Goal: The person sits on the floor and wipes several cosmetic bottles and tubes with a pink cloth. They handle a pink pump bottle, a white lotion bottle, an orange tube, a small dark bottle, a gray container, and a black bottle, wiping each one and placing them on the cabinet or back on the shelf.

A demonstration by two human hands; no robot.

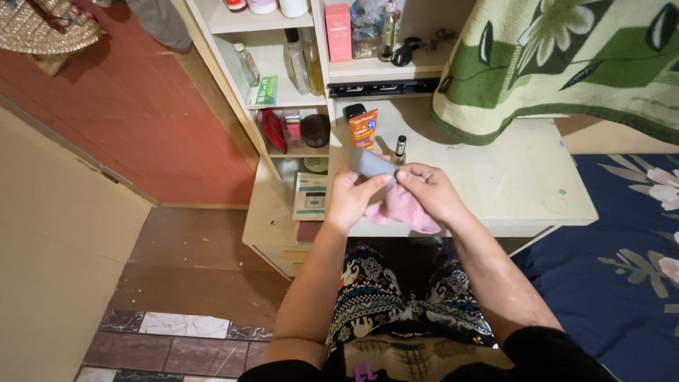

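Patterned trousers point(396, 290) fill the bottom centre of the frame, under two bare forearms. At frame centre one grey tube point(370, 163) is pinched in the left hand point(351, 199), fingers clenched around its lower end, tilted up to the left. The right hand point(429, 191) touches the tube's right end and grips one pink cloth point(405, 210), which hangs below both hands.

Just above the tube, on the cream desk point(509, 184), stand one orange tube point(363, 126) with a dark cap and one small dark bottle point(400, 147).

Upper centre, open shelves point(283, 99) hold two clear bottles point(304, 62), one pink box point(339, 32), a green packet point(264, 92) and a dark jar point(315, 130). One green flowered blanket point(566, 64) drapes over the desk's upper right, and a blue flowered mat point(622, 276) lies lower right.
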